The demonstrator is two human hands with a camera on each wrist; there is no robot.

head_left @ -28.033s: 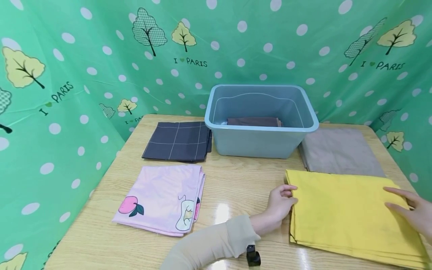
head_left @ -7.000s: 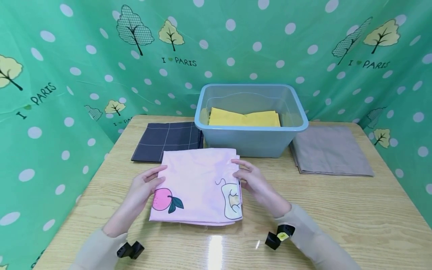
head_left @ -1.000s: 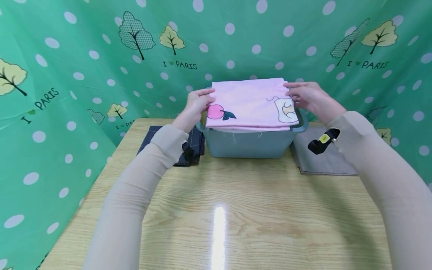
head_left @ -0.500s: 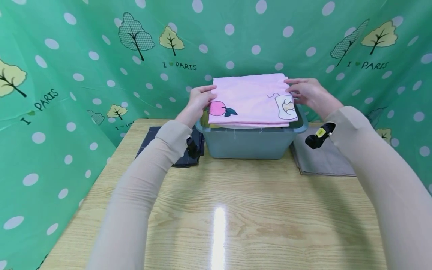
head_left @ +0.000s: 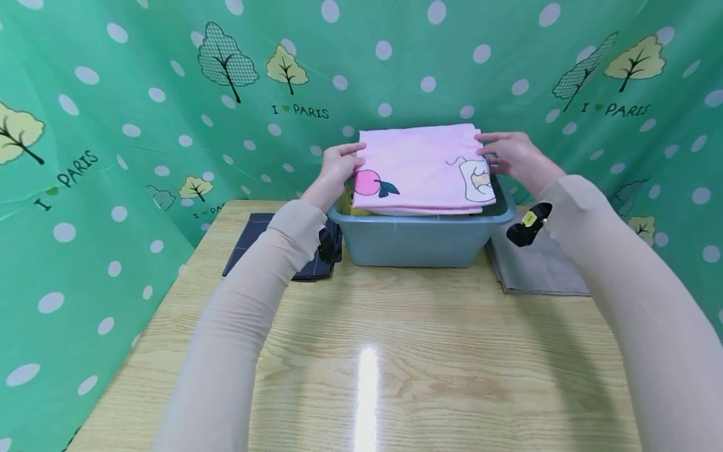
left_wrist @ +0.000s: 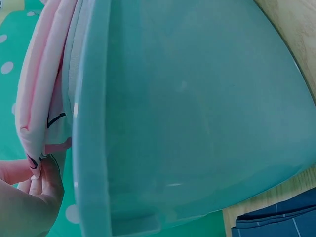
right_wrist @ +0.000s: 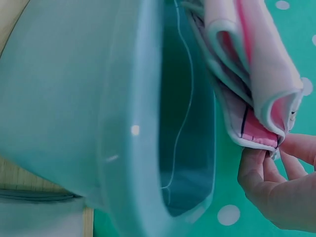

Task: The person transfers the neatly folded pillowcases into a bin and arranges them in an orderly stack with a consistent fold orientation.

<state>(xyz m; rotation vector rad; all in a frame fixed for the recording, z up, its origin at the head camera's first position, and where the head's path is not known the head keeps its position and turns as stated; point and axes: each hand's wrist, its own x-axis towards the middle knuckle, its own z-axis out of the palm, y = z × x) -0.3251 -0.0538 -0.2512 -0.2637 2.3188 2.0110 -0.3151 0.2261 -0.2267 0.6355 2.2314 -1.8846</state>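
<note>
Both hands hold a folded pink cloth (head_left: pixel 420 163), printed with a peach and a white cartoon shape, over the mouth of the blue plastic bin (head_left: pixel 412 242). My left hand (head_left: pixel 337 168) pinches its left edge between thumb and fingers, as the left wrist view also shows on the cloth's corner (left_wrist: pixel 37 98). On the opposite edge, my right hand (head_left: pixel 516 157) pinches the layers; the right wrist view shows several folds (right_wrist: pixel 252 74) beside the bin's rim (right_wrist: pixel 136 148). A bit of yellow cloth (head_left: pixel 346 202) shows inside the bin at the left; the rest is hidden.
A dark blue checked cloth (head_left: pixel 248 238) lies folded left of the bin, partly behind the left sleeve. To the right lies a folded grey cloth (head_left: pixel 542 270), partly covered by the right arm. A green dotted curtain (head_left: pixel 271 150) hangs behind the wooden table (head_left: pixel 440 351).
Earlier the pink cloth lay on the table's left, then was held in front of the bin. The yellow cloth went from table into bin. Over the last second, the pink cloth shifted slightly upward and back.
</note>
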